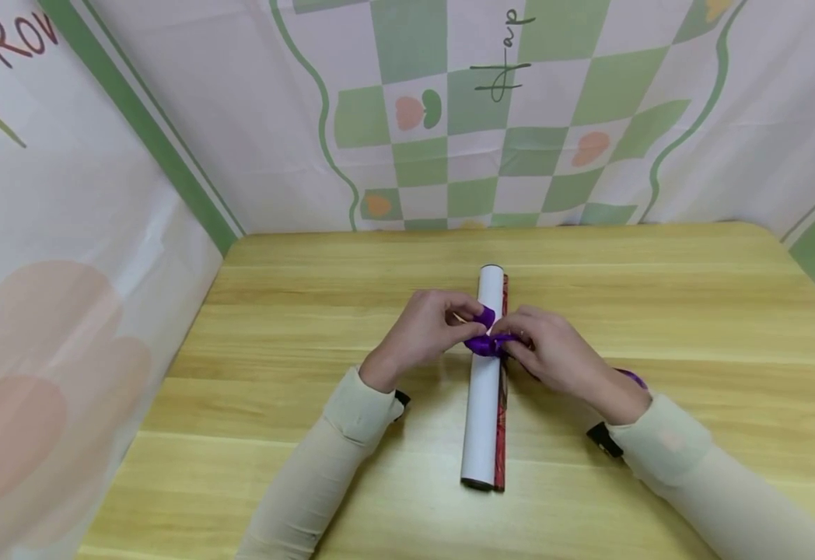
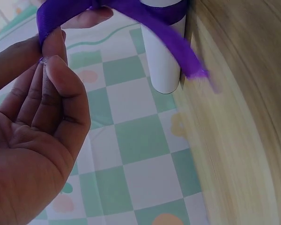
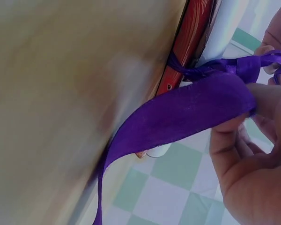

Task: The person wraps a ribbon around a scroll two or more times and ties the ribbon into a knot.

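Observation:
A long white roll (image 1: 480,424) lies lengthwise in front of me, with a narrow red patterned strip (image 1: 501,435) along its right side. Purple ribbon (image 1: 482,345) goes around both near their middle. From the left, my left hand (image 1: 427,330) pinches a loop of the ribbon (image 2: 54,18) between thumb and fingers. My right hand (image 1: 554,350) pinches another stretch of the ribbon (image 3: 187,108) on the opposite side. From there a wide tail runs down to the table in the right wrist view. In the left wrist view, a short ribbon end hangs beside the roll (image 2: 164,70).
The wooden table (image 1: 274,342) extends on both sides of the roll. Behind it hangs a printed cloth (image 1: 473,155) with green and white checks, and another cloth (image 1: 85,233) borders the left side. A dark wrist device (image 1: 604,440) shows at the right cuff.

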Demonstrator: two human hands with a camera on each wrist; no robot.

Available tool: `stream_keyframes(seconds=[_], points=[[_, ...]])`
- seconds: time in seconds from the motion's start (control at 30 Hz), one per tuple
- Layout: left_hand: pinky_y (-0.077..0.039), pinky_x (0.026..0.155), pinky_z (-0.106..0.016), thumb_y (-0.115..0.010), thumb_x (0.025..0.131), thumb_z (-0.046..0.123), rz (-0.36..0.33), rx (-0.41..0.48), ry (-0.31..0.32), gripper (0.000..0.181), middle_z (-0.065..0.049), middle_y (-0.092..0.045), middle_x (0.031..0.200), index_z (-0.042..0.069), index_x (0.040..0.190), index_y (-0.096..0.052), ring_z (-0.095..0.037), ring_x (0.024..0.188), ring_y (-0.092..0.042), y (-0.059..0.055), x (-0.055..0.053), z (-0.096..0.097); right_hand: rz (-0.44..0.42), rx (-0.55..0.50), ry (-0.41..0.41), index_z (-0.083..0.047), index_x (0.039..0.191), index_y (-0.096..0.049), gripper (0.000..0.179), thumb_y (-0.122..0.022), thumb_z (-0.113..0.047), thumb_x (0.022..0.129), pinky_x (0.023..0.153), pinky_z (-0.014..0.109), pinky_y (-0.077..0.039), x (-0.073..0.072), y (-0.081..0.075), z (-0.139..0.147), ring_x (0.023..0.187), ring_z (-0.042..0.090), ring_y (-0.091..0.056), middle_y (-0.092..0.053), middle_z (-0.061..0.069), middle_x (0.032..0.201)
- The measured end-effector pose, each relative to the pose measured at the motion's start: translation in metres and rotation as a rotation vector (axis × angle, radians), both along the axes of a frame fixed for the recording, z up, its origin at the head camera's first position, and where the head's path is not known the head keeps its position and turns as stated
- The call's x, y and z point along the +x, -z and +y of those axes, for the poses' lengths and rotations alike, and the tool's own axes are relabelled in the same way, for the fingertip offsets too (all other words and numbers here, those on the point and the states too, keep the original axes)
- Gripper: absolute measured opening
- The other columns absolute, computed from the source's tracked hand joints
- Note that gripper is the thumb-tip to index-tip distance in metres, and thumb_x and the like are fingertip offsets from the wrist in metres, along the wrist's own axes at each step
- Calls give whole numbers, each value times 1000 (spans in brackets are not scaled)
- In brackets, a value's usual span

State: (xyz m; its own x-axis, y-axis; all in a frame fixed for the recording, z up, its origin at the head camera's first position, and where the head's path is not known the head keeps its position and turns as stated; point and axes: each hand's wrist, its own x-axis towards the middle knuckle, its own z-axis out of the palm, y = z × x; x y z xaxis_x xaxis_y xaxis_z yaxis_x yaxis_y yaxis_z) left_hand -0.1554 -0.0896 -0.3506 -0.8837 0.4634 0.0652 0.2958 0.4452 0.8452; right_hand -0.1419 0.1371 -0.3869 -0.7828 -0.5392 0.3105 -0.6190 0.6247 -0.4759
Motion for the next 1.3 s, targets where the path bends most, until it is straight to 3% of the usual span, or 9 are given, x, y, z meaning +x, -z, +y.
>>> stream_keyframes(seconds=[0.27, 0.4, 0.57, 0.77, 1.0, 1.3], points=[[-58, 71, -17, -76, 97, 9, 9, -2, 1, 16, -10, -81, 104, 4, 112, -79, -6, 81, -71, 0, 1, 0, -61, -12, 22, -9, 103, -76, 20, -78, 5, 89, 82, 46, -62, 0, -1, -3, 94, 25, -73, -77, 8, 102], [-57, 70, -16, -77, 97, 10, 14, -3, -4, 16, -10, -81, 103, 4, 112, -79, -6, 79, -70, 0, 1, -1, -70, -14, 31, -10, 98, -74, 19, -79, 5, 88, 77, 41, -59, -1, -2, -5, 88, 20, -69, -75, 5, 97], [-56, 70, -16, -77, 97, 10, 3, -1, -11, 16, -10, -81, 104, 4, 112, -79, -6, 80, -71, 1, 0, 0, -96, -5, 52, -12, 89, -67, 23, -81, 6, 86, 67, 30, -48, -1, -4, -6, 78, 16, -57, -68, 1, 87], [-58, 71, -17, -77, 97, 10, -6, -3, -10, 16, -10, -81, 105, 4, 112, -79, -7, 82, -71, 0, 0, -1, -184, -21, 67, -12, 89, -77, 11, -83, -2, 88, 56, 22, -50, -1, -5, -6, 69, 9, -61, -77, 1, 84], [-58, 71, -17, -76, 97, 9, -6, -10, -13, 16, -10, -81, 105, 4, 112, -79, -8, 84, -71, 0, 1, -1, -164, -14, 40, -16, 90, -80, 7, -84, -9, 90, 64, 22, -56, 0, -5, -3, 73, 4, -68, -81, -4, 84], [-58, 70, -17, -76, 97, 8, -10, 13, -8, 16, -12, -81, 105, 3, 112, -79, -7, 80, -71, 0, 1, 0, -163, 23, 23, -13, 97, -74, 21, -73, 7, 91, 66, 27, -52, 2, -8, -1, 78, 14, -64, -78, 4, 94]])
